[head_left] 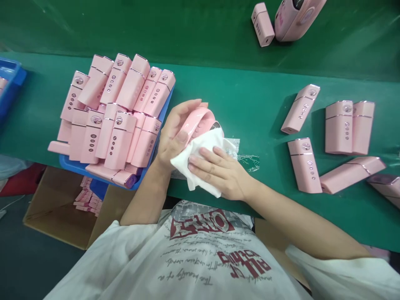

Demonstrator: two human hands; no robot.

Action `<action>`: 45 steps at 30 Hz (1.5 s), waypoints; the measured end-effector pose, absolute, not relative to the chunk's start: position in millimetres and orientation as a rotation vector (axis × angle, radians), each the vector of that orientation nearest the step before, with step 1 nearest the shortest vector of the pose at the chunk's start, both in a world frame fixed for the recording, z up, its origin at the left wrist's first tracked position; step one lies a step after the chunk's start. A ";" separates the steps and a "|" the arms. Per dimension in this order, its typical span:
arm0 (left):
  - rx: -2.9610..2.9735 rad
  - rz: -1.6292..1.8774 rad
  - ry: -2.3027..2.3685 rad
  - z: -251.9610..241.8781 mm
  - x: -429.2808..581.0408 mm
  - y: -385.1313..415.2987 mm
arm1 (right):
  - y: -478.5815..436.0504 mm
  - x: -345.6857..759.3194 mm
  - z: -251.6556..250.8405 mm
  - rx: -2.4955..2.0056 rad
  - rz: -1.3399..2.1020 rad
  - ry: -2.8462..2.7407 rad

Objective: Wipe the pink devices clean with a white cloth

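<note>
My left hand (pixel 171 137) is closed around a glossy pink, curved, band-like object (pixel 195 121), its fingers behind it and the thumb in front. Much of that object's lower part is hidden by a white cloth (pixel 203 143). My right hand (pixel 221 173) holds the cloth against the pink object, fingers laid together over it. Under and beside the hands, a piece of clear plastic film (pixel 246 160) lies on the green table (pixel 250 108).
To the left, a blue tray (pixel 90 171) is heaped with pink box-shaped devices (pixel 118 137). Several similar devices (pixel 303 164) lie on the right. One device (pixel 262 25) and a larger pink rounded appliance (pixel 293 21) are at the back. A cardboard box (pixel 56 208) sits below, left.
</note>
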State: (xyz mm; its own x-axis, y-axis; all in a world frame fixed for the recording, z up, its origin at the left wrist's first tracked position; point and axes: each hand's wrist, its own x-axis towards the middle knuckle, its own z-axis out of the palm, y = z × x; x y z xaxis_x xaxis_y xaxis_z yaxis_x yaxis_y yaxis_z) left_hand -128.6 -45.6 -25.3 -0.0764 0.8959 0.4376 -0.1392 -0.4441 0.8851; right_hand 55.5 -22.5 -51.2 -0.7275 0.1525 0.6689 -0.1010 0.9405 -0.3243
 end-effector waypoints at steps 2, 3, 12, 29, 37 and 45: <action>1.339 1.655 0.894 -23.6 -128.3 -45.0 | -21.7 56.9 -53.9 -0.133 0.508 -2.320; 1.331 1.661 0.901 -22.6 -128.0 -45.0 | -19.9 57.6 -55.7 -0.252 0.588 -2.260; 1.375 1.609 0.908 -23.2 -124.7 -46.7 | -1.2 52.2 -57.2 -0.743 1.220 -1.828; 1.293 1.617 0.947 -18.4 -128.1 -44.5 | -13.8 54.0 -54.6 -0.380 0.853 -2.079; 1.343 1.461 0.882 -14.4 -126.1 -52.0 | -1.9 54.5 -44.9 -0.756 1.645 -1.455; 1.488 1.600 1.004 -20.5 -123.6 -53.6 | -1.5 62.9 -39.4 -0.661 1.604 -1.516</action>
